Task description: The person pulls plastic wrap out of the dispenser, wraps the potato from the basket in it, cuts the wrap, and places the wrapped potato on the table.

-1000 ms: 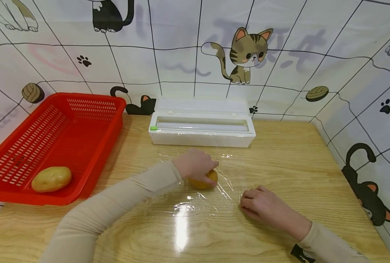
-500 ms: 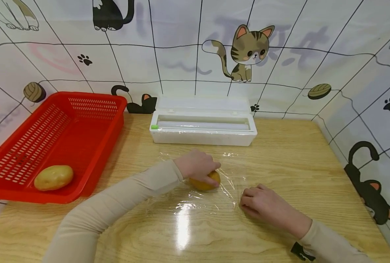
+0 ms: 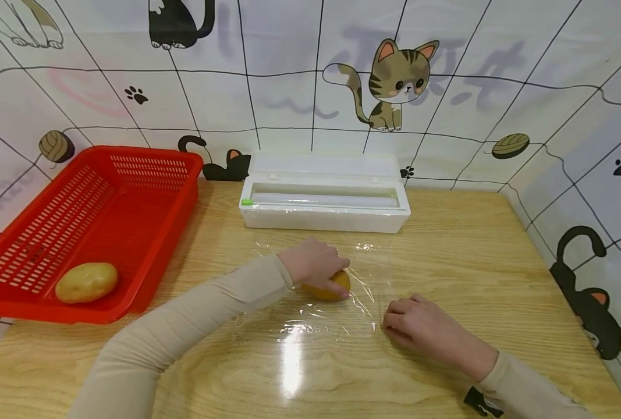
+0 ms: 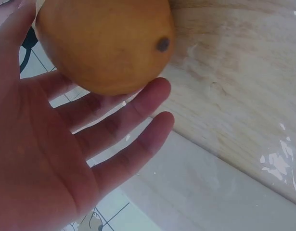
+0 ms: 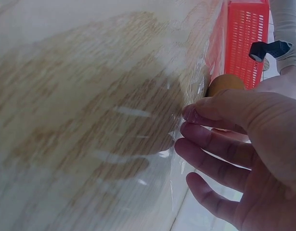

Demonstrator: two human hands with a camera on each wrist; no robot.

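A sheet of clear cling film (image 3: 300,317) lies wrinkled and shiny across the middle of the table. On it sits a round yellow-orange fruit (image 3: 327,289), which shows a dark stem spot in the left wrist view. My left hand (image 3: 315,265) grips this fruit (image 4: 109,43) from above, thumb on one side and fingers on the other. Further right, my right hand (image 3: 428,331) pinches the film's edge between thumb and forefinger. In the right wrist view the film stretches away from the fingertips (image 5: 191,113); the other fingers are loosely bent.
Behind the hands stands a white cling film box (image 3: 325,220), lid up, with the roll (image 3: 323,201) inside. At the left is a red plastic basket (image 3: 176,224) holding a potato (image 3: 87,283). A cat-patterned covering (image 3: 289,52) borders the table at the back and right.
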